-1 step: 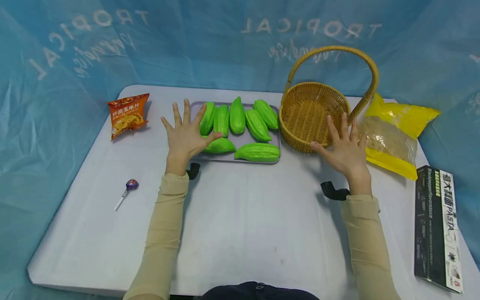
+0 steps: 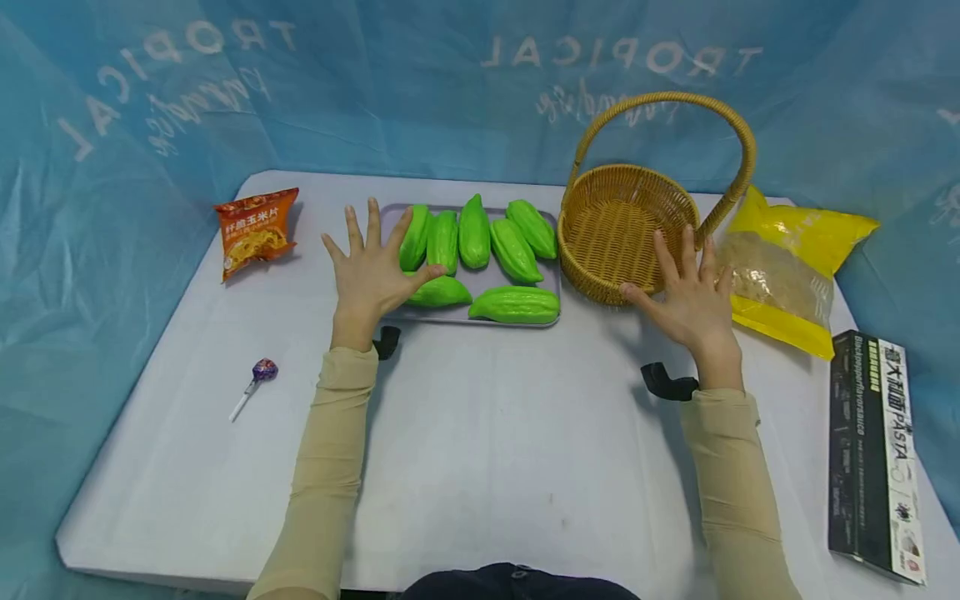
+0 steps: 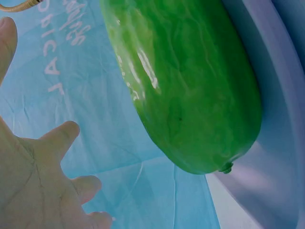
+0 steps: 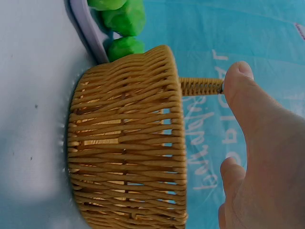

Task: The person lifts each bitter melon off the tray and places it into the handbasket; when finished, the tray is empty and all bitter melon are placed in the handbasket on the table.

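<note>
My left hand (image 2: 371, 279) hovers with fingers spread at the left end of a grey-purple tray (image 2: 480, 320). Several green ridged fruits or gourds, such as one at the front right (image 2: 516, 305), lie on that tray. One of them, a glossy green fruit (image 3: 186, 81), fills much of the left wrist view beside the hand. My right hand (image 2: 688, 308), fingers also spread, is above the front right edge of a wicker basket (image 2: 611, 225) with a tall handle. The right wrist view shows the basket's woven side (image 4: 126, 143) close to the hand. Neither hand holds anything.
An orange snack packet (image 2: 257, 233) stands at the back left, with a lollipop (image 2: 264, 370) nearer the front. Right of the basket lie a yellow bag (image 2: 787, 275) and a black-and-white pasta box (image 2: 876, 454). A blue curtain (image 2: 450, 100) hangs behind the white table (image 2: 480, 467).
</note>
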`<state>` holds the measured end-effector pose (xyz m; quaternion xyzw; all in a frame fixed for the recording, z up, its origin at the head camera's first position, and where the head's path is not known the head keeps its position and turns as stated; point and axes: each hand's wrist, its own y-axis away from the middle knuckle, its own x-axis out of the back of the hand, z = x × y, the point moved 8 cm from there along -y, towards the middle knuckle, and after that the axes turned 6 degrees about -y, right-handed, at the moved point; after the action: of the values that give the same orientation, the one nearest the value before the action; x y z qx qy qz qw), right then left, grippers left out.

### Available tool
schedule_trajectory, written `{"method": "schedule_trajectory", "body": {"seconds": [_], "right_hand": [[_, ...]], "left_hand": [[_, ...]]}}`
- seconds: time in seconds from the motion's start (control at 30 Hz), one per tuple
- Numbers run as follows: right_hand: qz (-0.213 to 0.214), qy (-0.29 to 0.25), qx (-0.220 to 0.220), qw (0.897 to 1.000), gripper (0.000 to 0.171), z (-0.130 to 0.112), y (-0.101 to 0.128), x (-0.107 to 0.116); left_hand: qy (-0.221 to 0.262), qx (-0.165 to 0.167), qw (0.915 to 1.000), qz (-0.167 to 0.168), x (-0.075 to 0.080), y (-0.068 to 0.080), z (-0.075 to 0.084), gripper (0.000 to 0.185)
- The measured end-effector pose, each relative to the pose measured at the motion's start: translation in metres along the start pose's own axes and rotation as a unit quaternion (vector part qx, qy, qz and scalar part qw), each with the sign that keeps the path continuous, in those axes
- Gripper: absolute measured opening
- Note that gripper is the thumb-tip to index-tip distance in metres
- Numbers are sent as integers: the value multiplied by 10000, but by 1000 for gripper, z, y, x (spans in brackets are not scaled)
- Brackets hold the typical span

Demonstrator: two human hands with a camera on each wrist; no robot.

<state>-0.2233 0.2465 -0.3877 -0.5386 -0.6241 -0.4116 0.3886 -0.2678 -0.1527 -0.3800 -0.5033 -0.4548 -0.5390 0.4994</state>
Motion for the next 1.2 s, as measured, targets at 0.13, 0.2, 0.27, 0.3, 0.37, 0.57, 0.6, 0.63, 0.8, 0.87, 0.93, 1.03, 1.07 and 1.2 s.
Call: {"method": "schedule_trajectory", "body": {"seconds": [0.13,0.2,0.27,0.3,0.37,0.57,0.6,0.63,0.8,0.87,0.93,1.03,1.07,1.2], "right_hand": [[23,-2,-9,10000,91,0,0,0],[5,-5,23,10000,91,-2,0,-1],[-24,-25,57,10000,91,-6,-2,-3],[-37,-35,73,10000,91,-7,-2,-4],[-2,-64,82,9999,92,-9,-3,-4],[110,-186,-57,9997,97,-4,-5,-3],[98,-212,-84,9997,98,-3,-5,-4],[77,-245,-126,9996,98,-1,-5,-4],[138,-490,-256,9984,102,6,-4,-4],[175,-628,-231,9976,103,7,-4,-4],[229,-752,-160,9968,103,8,-4,-5],[328,-980,-78,9946,102,9,-4,-5],[369,-1030,-65,9940,101,10,-4,-6],[501,-1106,-57,9926,98,14,-5,-8]], "left_hand": [[60,-54,10000,2,0,-1,2,107],[77,-61,9999,24,1,-2,1,110],[35,-42,10000,74,5,-2,-1,111],[19,-31,9999,98,7,-1,-3,111],[53,-39,9998,191,11,-2,-4,111],[496,-241,9978,363,18,-3,10,120],[598,-310,9971,342,19,-4,16,121],[676,-386,9965,312,19,-4,21,120],[970,-964,9905,115,22,-9,54,88],[1164,-1213,9858,56,22,-9,67,74],[1396,-1449,9796,-2,21,-9,80,66],[1649,-1770,9702,-144,17,-7,98,60],[1713,-1875,9670,-210,15,-7,103,58],[1848,-2178,9564,-608,5,-3,121,52]]}}
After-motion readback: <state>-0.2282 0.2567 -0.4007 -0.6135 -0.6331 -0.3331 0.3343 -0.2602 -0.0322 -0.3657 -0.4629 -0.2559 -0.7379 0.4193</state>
